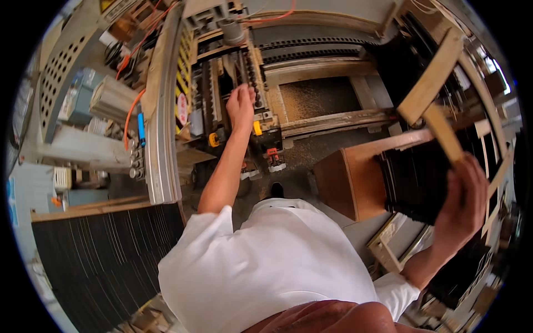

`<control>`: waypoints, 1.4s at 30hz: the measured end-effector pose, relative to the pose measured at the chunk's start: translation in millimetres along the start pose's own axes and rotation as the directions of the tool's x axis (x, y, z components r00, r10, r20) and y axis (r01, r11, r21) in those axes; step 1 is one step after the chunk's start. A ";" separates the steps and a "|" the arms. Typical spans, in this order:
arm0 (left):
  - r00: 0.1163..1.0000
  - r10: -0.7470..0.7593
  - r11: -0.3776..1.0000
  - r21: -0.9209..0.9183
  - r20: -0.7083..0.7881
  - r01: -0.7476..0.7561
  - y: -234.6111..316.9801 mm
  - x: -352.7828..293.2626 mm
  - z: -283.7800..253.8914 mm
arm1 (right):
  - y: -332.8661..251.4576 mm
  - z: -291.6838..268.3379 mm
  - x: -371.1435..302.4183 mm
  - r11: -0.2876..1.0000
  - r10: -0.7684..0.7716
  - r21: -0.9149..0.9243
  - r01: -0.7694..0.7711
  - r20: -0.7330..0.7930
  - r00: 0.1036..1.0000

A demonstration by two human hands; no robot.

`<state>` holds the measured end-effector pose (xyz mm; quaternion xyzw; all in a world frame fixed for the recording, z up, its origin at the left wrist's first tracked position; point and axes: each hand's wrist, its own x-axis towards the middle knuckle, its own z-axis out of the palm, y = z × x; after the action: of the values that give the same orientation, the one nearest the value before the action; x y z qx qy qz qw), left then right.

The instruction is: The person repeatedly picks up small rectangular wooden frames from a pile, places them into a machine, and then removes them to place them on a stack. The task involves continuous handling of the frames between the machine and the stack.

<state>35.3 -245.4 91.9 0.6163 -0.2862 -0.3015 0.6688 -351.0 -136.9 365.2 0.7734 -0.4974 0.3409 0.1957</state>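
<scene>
My left hand reaches over the dark rails of a woodworking machine. Its fingers are curled together, and whatever they might hold is hidden. Out to the right, my right hand is closed around the near end of a short pale wooden strip, slightly blurred. The strip's far end meets a wider wooden board, which slants up and away. Yellow knobs, one of them a yellow clamp piece, sit on the machine's near end, close to my left forearm.
A silver metal beam with a blue marker stands left of the rails. Stacks of dark strips lie at lower left and right. A brown wooden box stands on the right. Sawdust covers a recess behind it.
</scene>
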 end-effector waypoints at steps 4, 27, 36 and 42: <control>0.950 -0.268 0.933 -0.291 -0.161 0.214 -15.4 93.3 1.3 | -31.4 37.4 -2.8 0.968 -0.132 0.232 0.092 0.162 0.978; 0.934 -0.348 0.674 -0.713 -0.080 0.190 -78.4 105.6 -42.5 | -121.3 304.7 29.3 0.712 -0.448 0.673 0.203 0.212 0.868; 0.980 -0.198 0.541 -0.830 0.034 0.138 -76.5 31.5 -54.9 | -215.5 433.9 31.5 0.509 -0.680 0.794 0.333 0.133 0.722; 0.966 -0.240 0.656 -0.749 -0.093 0.090 -82.7 14.1 -57.8 | -222.5 448.9 41.3 0.500 -0.693 0.803 0.326 0.145 0.706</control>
<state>83.9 -223.2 5.2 0.3413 -0.0192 -0.3927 0.8538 10.4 -356.0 92.9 0.9537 -0.0891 0.2424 -0.1543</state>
